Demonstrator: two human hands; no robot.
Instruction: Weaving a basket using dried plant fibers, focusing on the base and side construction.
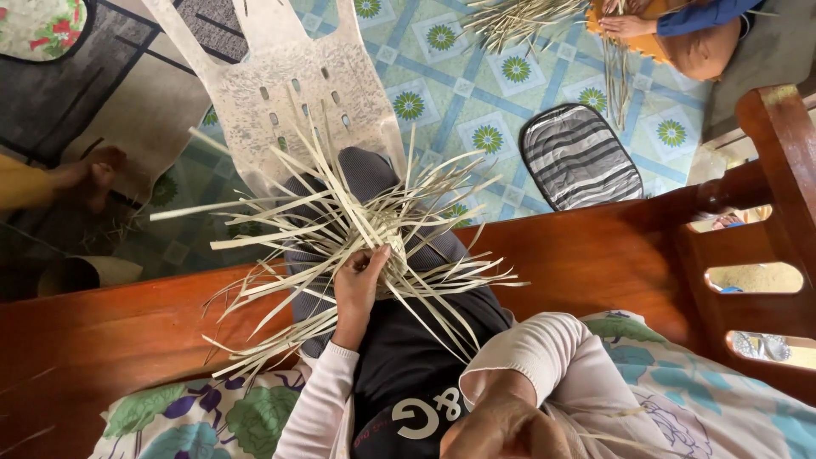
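The left hand [357, 285] is pinching the woven leaf strips [357, 229] with its fingers on the person's lap, while the right hand [501, 429], fingers unclear, is hanging near the camera.

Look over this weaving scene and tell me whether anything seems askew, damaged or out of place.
Nothing looks broken or spilled. The pale leaf strips splay out unevenly from the woven centre on the person's lap, loose ends pointing every way. The left hand grips the centre; the right hand sits near the chest, apart from it. A perforated plastic chair back lies flat on the floor.
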